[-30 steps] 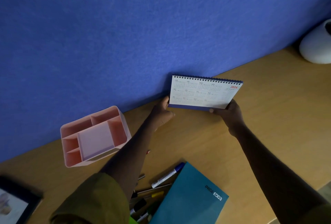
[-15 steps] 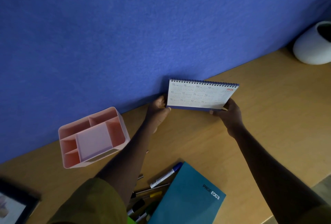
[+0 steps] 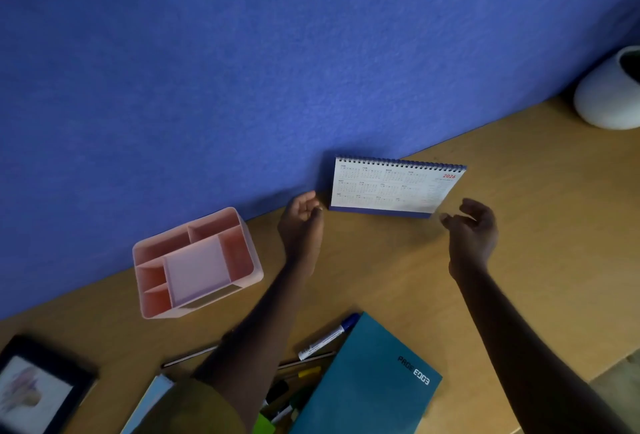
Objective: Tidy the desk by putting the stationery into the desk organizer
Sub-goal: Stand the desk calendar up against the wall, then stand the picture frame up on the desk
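Pink desk organizer [image 3: 197,262], left of centre, compartments empty; pens [image 3: 325,338] heaped at lower centre beside teal notebook [image 3: 367,381]; left hand [image 3: 301,217] and right hand [image 3: 472,229] loosely spread, empty, flanking standing calendar [image 3: 391,187].

blue felt partition [image 3: 242,69] behind wooden desk [image 3: 519,225]; dim light; patch of floor [image 3: 620,381] at right.

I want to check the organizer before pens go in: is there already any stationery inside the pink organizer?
No, the compartments of the pink organizer show only bare pink walls and floors, and the pens lie on the desk.
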`<control>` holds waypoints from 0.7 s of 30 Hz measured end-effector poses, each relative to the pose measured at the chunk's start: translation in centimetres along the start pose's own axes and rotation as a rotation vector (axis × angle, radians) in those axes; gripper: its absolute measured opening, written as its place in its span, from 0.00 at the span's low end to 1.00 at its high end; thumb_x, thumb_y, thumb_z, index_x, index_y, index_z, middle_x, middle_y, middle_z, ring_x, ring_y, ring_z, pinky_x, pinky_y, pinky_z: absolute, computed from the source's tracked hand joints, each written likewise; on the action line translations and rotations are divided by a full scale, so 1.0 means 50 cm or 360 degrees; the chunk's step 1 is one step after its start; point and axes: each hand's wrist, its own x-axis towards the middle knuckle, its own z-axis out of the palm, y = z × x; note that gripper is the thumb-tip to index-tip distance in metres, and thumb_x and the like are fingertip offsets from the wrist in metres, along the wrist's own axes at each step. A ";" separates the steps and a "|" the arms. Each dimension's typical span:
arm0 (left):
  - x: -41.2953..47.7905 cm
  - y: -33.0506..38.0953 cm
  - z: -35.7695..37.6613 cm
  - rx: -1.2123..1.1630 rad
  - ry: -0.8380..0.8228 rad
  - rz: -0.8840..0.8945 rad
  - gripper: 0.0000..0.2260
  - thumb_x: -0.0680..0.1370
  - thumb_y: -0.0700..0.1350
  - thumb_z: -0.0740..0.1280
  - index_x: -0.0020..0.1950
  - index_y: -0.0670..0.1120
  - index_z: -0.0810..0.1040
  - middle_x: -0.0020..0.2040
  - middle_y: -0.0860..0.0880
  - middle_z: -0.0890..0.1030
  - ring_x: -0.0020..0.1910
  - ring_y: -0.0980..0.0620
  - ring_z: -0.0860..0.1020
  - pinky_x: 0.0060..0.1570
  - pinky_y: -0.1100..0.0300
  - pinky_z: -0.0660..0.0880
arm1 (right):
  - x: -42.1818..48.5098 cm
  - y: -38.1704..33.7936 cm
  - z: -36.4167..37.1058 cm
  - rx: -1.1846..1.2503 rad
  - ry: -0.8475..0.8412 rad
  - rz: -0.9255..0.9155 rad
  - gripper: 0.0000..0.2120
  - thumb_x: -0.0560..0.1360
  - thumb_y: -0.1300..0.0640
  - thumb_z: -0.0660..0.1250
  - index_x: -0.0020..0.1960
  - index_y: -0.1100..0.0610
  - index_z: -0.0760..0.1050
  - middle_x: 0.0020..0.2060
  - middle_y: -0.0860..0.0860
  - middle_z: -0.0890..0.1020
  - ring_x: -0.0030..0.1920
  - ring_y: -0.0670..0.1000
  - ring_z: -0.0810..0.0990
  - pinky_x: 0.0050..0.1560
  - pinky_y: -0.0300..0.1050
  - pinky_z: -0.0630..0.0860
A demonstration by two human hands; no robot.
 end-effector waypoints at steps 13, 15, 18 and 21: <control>-0.305 -0.011 -0.179 -0.0129 -0.0031 -0.0060 0.19 0.85 0.55 0.64 0.42 0.45 0.82 0.33 0.43 0.80 0.32 0.50 0.77 0.34 0.59 0.74 | -0.398 0.050 -0.044 0.0031 -0.0710 -0.0035 0.04 0.80 0.60 0.76 0.48 0.55 0.83 0.41 0.56 0.85 0.41 0.50 0.79 0.46 0.53 0.74; -0.343 -0.028 -0.232 -0.0147 0.0040 -0.0092 0.20 0.85 0.55 0.64 0.41 0.45 0.82 0.32 0.43 0.80 0.31 0.47 0.77 0.33 0.60 0.73 | -0.458 0.054 -0.035 0.0056 -0.0852 0.0002 0.04 0.79 0.64 0.76 0.48 0.56 0.83 0.40 0.56 0.85 0.40 0.49 0.79 0.45 0.49 0.74; -0.378 -0.055 -0.329 -0.0274 0.0196 -0.0184 0.25 0.85 0.59 0.64 0.39 0.41 0.80 0.29 0.44 0.75 0.28 0.45 0.73 0.32 0.56 0.68 | -0.541 0.055 -0.012 0.0081 -0.1013 0.0006 0.07 0.78 0.67 0.75 0.47 0.55 0.83 0.39 0.52 0.85 0.41 0.49 0.79 0.41 0.38 0.75; -0.403 -0.075 -0.426 -0.0402 0.0426 -0.0300 0.26 0.84 0.60 0.67 0.38 0.39 0.79 0.28 0.45 0.72 0.28 0.49 0.69 0.31 0.57 0.65 | -0.615 0.055 0.017 0.0057 -0.1169 0.0018 0.08 0.79 0.67 0.74 0.46 0.56 0.83 0.37 0.51 0.84 0.41 0.48 0.79 0.43 0.42 0.76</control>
